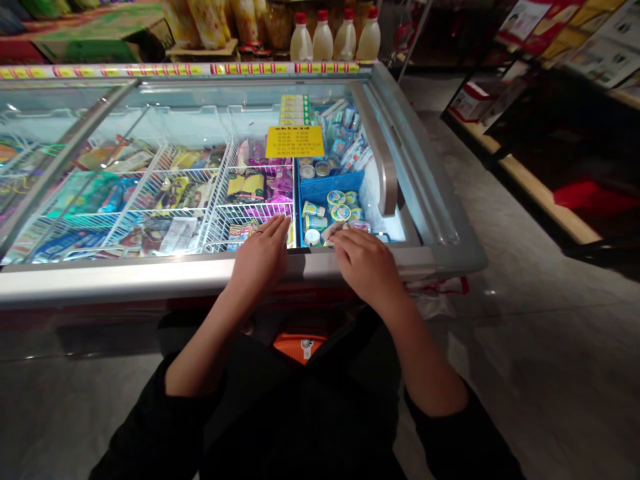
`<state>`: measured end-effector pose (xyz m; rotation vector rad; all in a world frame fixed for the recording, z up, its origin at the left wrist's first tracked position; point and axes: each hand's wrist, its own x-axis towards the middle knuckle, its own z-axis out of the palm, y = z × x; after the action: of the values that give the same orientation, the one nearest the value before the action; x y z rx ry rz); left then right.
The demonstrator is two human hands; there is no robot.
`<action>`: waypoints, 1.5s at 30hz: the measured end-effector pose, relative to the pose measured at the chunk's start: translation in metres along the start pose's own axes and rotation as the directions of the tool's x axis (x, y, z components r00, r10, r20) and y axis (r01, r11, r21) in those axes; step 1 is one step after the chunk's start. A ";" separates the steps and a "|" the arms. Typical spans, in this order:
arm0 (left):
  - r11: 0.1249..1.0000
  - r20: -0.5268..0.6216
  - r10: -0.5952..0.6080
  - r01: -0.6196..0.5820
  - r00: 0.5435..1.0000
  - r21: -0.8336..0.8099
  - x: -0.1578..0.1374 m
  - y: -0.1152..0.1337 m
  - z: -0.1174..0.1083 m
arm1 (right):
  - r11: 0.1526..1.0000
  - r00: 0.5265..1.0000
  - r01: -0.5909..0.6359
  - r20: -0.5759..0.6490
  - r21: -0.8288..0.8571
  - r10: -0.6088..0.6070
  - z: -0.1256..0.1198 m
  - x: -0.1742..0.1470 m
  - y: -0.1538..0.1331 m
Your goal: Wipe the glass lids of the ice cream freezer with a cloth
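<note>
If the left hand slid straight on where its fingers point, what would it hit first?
In the picture, the left hand points forward and right, toward the blue basket. That comes first in line, though glass seems to cover it; depth is unclear.

Glossy freezer glass (215, 160) (smooth, too), blue plastic basket (331, 183).

Pale scrap (334, 231) partly hidden under right hand (367, 263); cloth or paper, cannot tell. Print on yellow sign (295, 142) too small to read. Freezer (125, 277) cut off by left edge, jars (209, 23) by top edge. Boxes (597, 57) at right blurred, cut off.
</note>
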<state>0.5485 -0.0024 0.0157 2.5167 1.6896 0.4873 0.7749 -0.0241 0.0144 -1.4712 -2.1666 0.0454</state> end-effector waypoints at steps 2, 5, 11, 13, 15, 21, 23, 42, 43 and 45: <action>1.000 -0.010 0.015 -0.015 1.000 -0.023 0.001 0.001 0.000 | 0.996 0.996 -0.080 -0.031 -0.050 0.079 -0.009 -0.001 0.015; 0.997 -0.019 0.043 -0.044 0.999 -0.066 0.006 0.009 0.003 | 0.978 0.987 -0.161 -0.047 -0.135 0.155 -0.023 -0.015 0.030; 0.985 0.028 0.142 -0.138 0.989 -0.104 0.030 0.037 0.012 | 0.999 0.999 -0.037 0.009 -0.026 0.038 -0.013 -0.021 0.002; 0.984 0.061 0.160 -0.155 0.985 -0.089 0.037 0.042 0.016 | 1.000 0.999 -0.022 0.029 -0.010 0.022 -0.004 -0.011 -0.003; 0.986 0.082 0.154 -0.148 0.985 -0.075 0.040 0.042 0.020 | 0.999 0.999 -0.038 0.031 -0.017 0.039 -0.002 -0.001 0.002; 0.992 0.070 0.118 -0.113 0.991 -0.063 0.033 0.042 0.022 | 0.969 0.977 -0.212 -0.035 -0.128 0.209 -0.025 -0.015 0.028; 0.993 0.062 0.105 -0.101 0.993 -0.058 0.032 0.045 0.022 | 0.969 0.979 -0.206 -0.023 -0.139 0.204 -0.029 -0.024 0.022; 0.993 -0.014 0.095 -0.095 0.995 -0.076 0.030 0.046 0.028 | 0.999 0.977 -0.050 0.207 -0.007 0.051 -0.012 0.007 0.017; 0.993 -0.015 0.094 -0.094 0.995 -0.069 0.030 0.046 0.029 | 0.999 0.979 -0.031 0.203 0.027 0.025 -0.008 0.011 0.016; 0.996 -0.017 0.076 -0.077 0.997 -0.050 0.029 0.046 0.029 | 0.998 0.982 -0.026 0.186 0.060 0.015 0.000 0.024 0.018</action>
<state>0.6079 0.0097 0.0058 2.5555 1.5701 0.5497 0.7840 0.0043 0.0182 -1.5066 -2.2742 0.2650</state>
